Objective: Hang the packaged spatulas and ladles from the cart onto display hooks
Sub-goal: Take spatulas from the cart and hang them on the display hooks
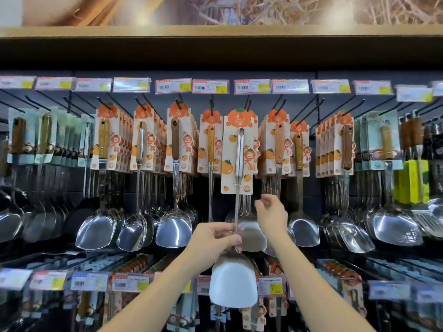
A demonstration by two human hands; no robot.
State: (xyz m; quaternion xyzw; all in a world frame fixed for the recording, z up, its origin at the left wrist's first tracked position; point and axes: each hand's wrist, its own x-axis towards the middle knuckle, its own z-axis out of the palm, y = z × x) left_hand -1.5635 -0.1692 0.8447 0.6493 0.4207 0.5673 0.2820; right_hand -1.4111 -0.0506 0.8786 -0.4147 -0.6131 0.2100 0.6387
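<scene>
- A dark display wall (143, 56) fills the view, under a pale wooden shelf edge (215, 31) that runs the whole width at the top.
- Two rows of price tags show: an upper row (211, 86) of about twelve across the wall, and a lower row (88, 281) that is blurred and hard to count.
- Black hooks (178, 104) stick out below the upper tags; roughly nine of them carry orange-printed cards with ladles and spatulas, most stacked several deep. Blue-green carded tools (45, 137) hang at the far left and far right.
- Shiny ladle bowls (173, 230) hang in a close line beneath the cards, nearly touching side to side, with little open room between neighbours.
- One packaged spatula (236, 281) is held up in front of the middle of the wall. Its card (239, 152) stands upright with its top near the hook (248, 105) there; whether the card's hole is on the hook cannot be told. Its white-covered blade points down, in front of the lower row.
- Two bare arms reach up from the bottom edge.
- The left hand (213, 240) is clenched around the spatula's thin metal shaft just above the blade, knuckles toward the camera.
- The right hand (272, 214) is just right of the shaft, below the card's lower edge, fingers loosely curled; its grip holds nothing that can be seen.
</scene>
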